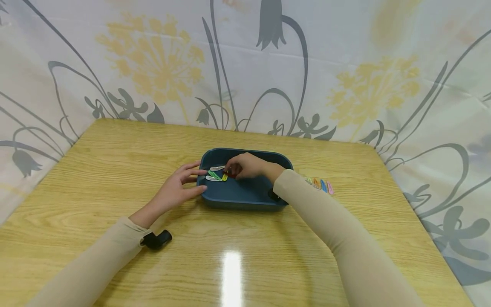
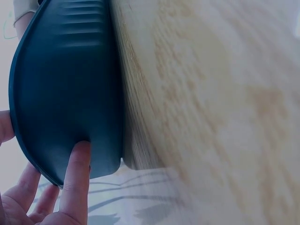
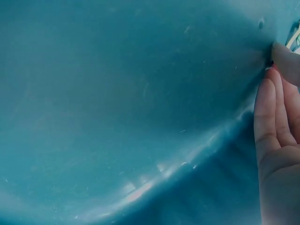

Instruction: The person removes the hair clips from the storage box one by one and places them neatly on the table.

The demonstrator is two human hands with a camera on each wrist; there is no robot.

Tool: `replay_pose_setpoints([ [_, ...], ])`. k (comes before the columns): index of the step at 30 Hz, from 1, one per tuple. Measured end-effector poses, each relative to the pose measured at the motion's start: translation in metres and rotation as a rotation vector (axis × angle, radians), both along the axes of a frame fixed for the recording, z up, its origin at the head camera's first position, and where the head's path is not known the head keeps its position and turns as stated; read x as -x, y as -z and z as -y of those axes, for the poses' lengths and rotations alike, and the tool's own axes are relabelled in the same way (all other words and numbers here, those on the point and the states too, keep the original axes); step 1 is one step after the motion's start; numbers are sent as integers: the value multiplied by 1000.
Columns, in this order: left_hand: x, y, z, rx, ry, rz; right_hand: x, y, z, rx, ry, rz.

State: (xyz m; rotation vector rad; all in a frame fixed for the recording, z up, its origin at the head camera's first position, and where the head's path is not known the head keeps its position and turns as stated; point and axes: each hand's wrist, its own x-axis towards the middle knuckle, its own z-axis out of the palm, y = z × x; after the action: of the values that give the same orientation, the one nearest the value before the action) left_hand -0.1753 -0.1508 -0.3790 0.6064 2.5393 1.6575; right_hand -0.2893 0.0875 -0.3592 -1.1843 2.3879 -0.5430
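A: Nearest us, what's the left hand point(image 1: 177, 187) doing?
B: Its fingers lie straight against the outer left wall of the blue tray point(image 1: 245, 197), bracing it; nothing is grasped. If that pressure eases, I'd guess the tray could skate on the glossy wooden table point(image 1: 115, 170)

A: And the right hand point(image 1: 247, 165)?
B: It's inside the tray, fingers curled over the loose hair clips point(image 1: 215, 175) at the tray's left end. It seems to pinch a red one, though the head view is too small to be sure and the wrist view shows only fingertips on the tray floor

A: So the risk?
B: The clips overlap; lifting one could drag a neighbour or flick it over the rim. The sleeve might also brush the row of coloured clips point(image 1: 320, 185) on the table just right of the tray and scatter them
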Motion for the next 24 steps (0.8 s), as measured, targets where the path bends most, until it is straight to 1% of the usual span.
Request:
replay_pose_setpoints([
  [7,0,0,0,-3,-1,9,-2,0,0,11,9,-50],
  [12,-1,-1,-1,-5,-1,16,-3,-3,1,-17,10,-72],
  [15,0,-1,-1,-3,-1,12,-3,-6,0,-16,28,-50],
  [17,0,-1,-1,1,-1,9,-4,-9,-2,1,60,-23],
  [21,0,0,0,6,-4,7,-6,-16,-5,79,143,45],
  [24,0,0,0,4,-2,6,-9,-25,-9,157,199,102],
])
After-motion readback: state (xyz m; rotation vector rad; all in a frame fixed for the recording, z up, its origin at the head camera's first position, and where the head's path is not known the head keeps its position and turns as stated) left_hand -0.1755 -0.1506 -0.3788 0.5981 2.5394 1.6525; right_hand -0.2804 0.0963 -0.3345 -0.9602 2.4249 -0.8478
